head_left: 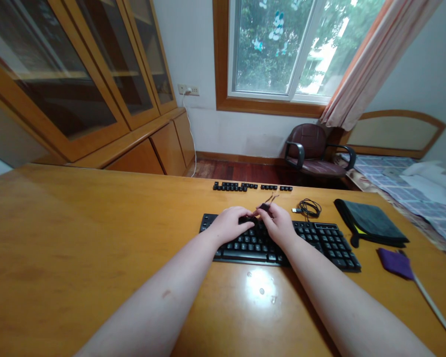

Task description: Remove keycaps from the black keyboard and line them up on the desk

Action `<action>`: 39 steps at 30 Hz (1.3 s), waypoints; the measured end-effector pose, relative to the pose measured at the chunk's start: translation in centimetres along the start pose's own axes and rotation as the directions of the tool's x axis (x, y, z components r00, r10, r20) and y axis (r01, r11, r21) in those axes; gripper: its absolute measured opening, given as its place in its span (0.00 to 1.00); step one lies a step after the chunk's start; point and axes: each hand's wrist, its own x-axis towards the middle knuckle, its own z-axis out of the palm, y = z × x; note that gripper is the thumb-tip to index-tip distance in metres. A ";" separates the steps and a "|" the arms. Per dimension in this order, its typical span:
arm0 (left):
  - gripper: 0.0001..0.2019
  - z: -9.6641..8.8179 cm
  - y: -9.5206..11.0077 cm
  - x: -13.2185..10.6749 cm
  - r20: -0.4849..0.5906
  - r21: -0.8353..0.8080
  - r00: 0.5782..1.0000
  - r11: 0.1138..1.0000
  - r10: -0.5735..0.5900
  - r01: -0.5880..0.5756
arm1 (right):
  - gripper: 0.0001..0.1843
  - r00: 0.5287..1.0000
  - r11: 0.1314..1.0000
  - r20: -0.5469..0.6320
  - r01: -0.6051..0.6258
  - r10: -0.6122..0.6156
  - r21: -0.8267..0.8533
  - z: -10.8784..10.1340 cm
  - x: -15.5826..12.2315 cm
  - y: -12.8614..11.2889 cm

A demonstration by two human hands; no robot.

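Observation:
A black keyboard [245,246] lies on the wooden desk, and both my hands are over its upper middle part. My right hand [277,223] is closed on a small black keycap puller [264,206], whose two thin wire prongs point up and away from me. Close beside it, my left hand [232,225] has its fingers bent together, the fingertips nearly meeting those of the right. Something dark shows under the left fingers; I cannot make out what it is. Along the far desk edge sit loose black keycaps [230,187] in short rows.
Right of the hands lie a coiled black USB cable [309,208], a folded dark grey cloth [371,222] and a purple-headed duster [396,264] with a pale handle. Beyond the desk [78,248] are an armchair [310,148], a bed [412,178] and a glass-door cabinet [115,109].

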 end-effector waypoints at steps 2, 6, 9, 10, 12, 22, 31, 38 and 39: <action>0.14 0.1 -0.1 0.0 -0.023 -0.007 1.000 1.000 -0.011 0.011 | 0.13 1.000 0.999 0.004 -0.022 0.022 0.041 0.1 0.1 0.2; 0.12 0.1 0.0 0.1 -0.036 -0.011 0.999 1.000 -0.019 0.019 | 0.13 1.000 0.996 0.006 -0.029 0.029 0.079 0.3 0.1 0.4; 0.12 0.1 0.1 0.1 -0.032 -0.030 0.999 0.999 -0.031 0.030 | 0.13 0.999 0.995 0.032 -0.007 0.004 0.102 0.3 0.0 0.4; 0.12 0.1 0.1 0.0 -0.032 -0.041 0.999 0.999 -0.037 0.036 | 0.13 0.999 0.994 0.045 0.004 -0.008 0.108 0.2 0.0 0.3; 0.12 0.2 0.0 0.0 -0.037 -0.061 0.998 0.997 -0.047 0.044 | 0.12 0.997 0.994 0.071 0.029 -0.037 0.109 0.1 0.0 0.2; 0.12 0.3 -0.5 0.0 -0.073 0.001 0.997 1.000 -0.013 0.013 | 0.12 0.992 0.983 0.112 0.031 -0.052 0.181 0.3 0.5 0.4; 0.12 0.1 0.0 0.0 -0.119 0.019 0.993 1.000 -0.010 0.012 | 0.11 0.996 0.985 0.086 0.003 -0.018 0.173 0.5 0.8 0.6; 0.12 0.1 0.0 0.1 -0.128 -0.129 0.988 0.989 -0.091 0.074 | 0.12 0.999 0.974 0.034 -0.016 0.009 0.226 0.9 0.7 1.2; 0.11 0.1 0.0 0.1 -0.140 -0.142 0.985 0.987 -0.098 0.078 | 0.12 1.000 0.973 0.024 -0.019 0.014 0.232 1.0 0.7 1.3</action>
